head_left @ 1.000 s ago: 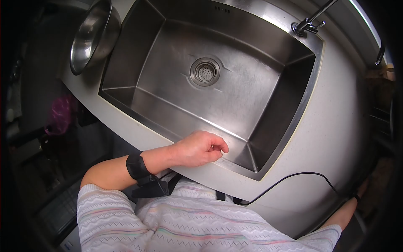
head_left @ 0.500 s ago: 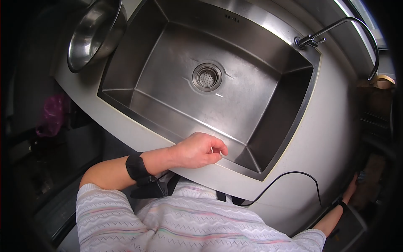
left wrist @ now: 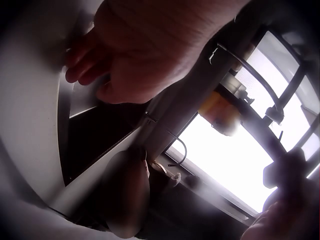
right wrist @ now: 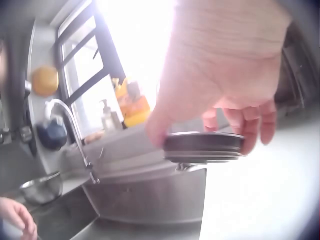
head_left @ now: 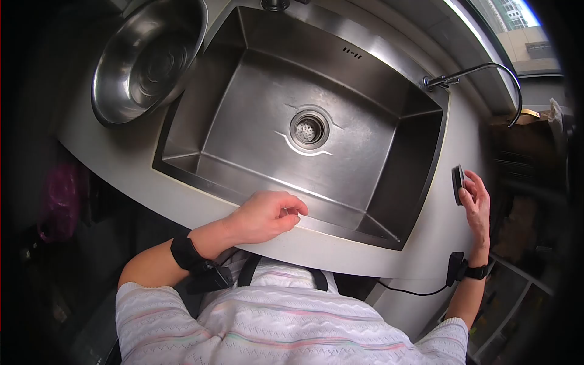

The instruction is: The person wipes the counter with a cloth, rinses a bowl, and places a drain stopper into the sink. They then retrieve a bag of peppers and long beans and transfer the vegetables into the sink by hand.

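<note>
Resting on the sink's front rim, L hand (head_left: 267, 214) is lying w/ fingers loosely curled, gripping nothing I can make out. R hand (head_left: 476, 204) is holding a dark round stopper (head_left: 457, 184) by its edge, thumb on one side, fingertips on the other. It's hanging over the counter (head_left: 435, 237) just right of the sink (head_left: 389, 182), seemingly off the surface. Step, as I'm reading it: mid-carry, stopper in hand, not set down anywhere. Drain (head_left: 309, 128) is sitting uncovered mid-basin, strainer showing, well apart from the stopper. If that's the spot, next move is calling for a swing left over the rim, disc level, metal side down, lowered centred. Farther off, a steel bowl (head_left: 146, 61) is sitting at the far-left corner and the tap (head_left: 480, 72) is arching at far right.
</note>
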Demonstrator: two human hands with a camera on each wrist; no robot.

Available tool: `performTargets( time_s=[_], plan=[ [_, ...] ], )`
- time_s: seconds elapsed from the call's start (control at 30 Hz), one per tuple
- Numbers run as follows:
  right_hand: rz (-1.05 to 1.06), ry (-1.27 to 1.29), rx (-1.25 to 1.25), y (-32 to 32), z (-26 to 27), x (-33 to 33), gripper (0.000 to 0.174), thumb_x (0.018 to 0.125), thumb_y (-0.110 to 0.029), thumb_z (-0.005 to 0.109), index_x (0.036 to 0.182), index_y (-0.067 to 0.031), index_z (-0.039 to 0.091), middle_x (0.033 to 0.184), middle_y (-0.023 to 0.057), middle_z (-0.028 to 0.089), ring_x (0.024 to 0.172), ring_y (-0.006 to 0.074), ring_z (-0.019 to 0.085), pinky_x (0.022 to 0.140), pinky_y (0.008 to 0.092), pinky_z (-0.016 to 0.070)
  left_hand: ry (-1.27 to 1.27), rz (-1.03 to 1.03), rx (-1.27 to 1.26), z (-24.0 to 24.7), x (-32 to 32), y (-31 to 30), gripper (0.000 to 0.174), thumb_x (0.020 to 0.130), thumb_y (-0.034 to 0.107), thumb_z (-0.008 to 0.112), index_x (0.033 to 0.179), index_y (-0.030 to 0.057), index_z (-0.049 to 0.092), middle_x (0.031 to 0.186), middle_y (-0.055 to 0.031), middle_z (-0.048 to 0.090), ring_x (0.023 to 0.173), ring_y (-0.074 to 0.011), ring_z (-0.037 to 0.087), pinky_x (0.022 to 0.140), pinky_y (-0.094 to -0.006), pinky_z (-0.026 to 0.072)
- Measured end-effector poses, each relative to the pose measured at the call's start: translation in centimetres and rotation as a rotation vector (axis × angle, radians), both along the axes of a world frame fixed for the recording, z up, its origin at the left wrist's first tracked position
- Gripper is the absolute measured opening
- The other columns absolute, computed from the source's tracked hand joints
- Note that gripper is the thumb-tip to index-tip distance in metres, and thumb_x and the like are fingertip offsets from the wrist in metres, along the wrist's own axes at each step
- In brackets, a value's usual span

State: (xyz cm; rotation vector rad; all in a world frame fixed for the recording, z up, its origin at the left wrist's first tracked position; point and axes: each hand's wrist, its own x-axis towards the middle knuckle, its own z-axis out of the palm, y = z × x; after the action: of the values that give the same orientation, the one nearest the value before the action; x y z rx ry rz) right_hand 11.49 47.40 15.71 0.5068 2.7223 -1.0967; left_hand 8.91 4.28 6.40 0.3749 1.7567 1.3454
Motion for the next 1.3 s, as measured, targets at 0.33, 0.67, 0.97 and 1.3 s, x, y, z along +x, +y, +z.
performTargets(
  time_s=[0.33,0.67,0.97,1.3],
  plan=[
    [0.729,-0.42,-0.161,-28.0,-6.1,-10.5,0.073,0.07,-0.062,0.062,0.111,-0.0022,0.056,0.084,0.0155,0.063,0.082,0.0265,0.06,0.074,0.0333,0.0471,0.911,0.374,-0.094,-0.8,-4.1,-4.5,0.038,0.069,0.005,0.064,0.106,0.0082,0.058,0.099,-0.0095,0.059,0.089,-0.0258,0.059,0.073,-0.0347,0.0498],
    [0.8,0.616,0.844,-25.0,0.2,-28.2,0.051,0.078,-0.032,0.062,0.124,-0.0178,0.047,0.131,-0.0028,0.045,0.118,0.0229,0.04,0.093,0.0461,0.0319,0.709,0.34,-0.131,-0.8,-4.6,-9.8,0.029,0.064,0.003,0.067,0.093,0.0046,0.063,0.089,-0.0094,0.06,0.078,-0.0266,0.061,0.069,-0.0317,0.0494],
    [0.75,0.207,1.3,-24.0,-1.3,-32.4,0.058,0.074,-0.016,0.057,0.13,-0.0207,0.041,0.138,-0.0041,0.036,0.13,0.0206,0.027,0.1,0.0517,0.0241,0.71,0.419,-0.186,-0.7,-2.5,-11.7,0.033,0.062,0.002,0.064,0.094,0.0076,0.062,0.088,-0.0078,0.058,0.077,-0.0263,0.059,0.066,-0.0334,0.0485],
    [0.883,0.272,0.981,-24.7,-0.9,-34.4,0.072,0.069,-0.017,0.063,0.135,-0.0169,0.033,0.145,0.0031,0.023,0.135,0.028,0.015,0.108,0.0549,0.0105,0.717,0.428,-0.161,-1.0,-1.9,-11.9,0.035,0.062,-0.001,0.063,0.096,0.0066,0.062,0.091,-0.0086,0.058,0.077,-0.0258,0.059,0.066,-0.0321,0.0487]
  ],
)
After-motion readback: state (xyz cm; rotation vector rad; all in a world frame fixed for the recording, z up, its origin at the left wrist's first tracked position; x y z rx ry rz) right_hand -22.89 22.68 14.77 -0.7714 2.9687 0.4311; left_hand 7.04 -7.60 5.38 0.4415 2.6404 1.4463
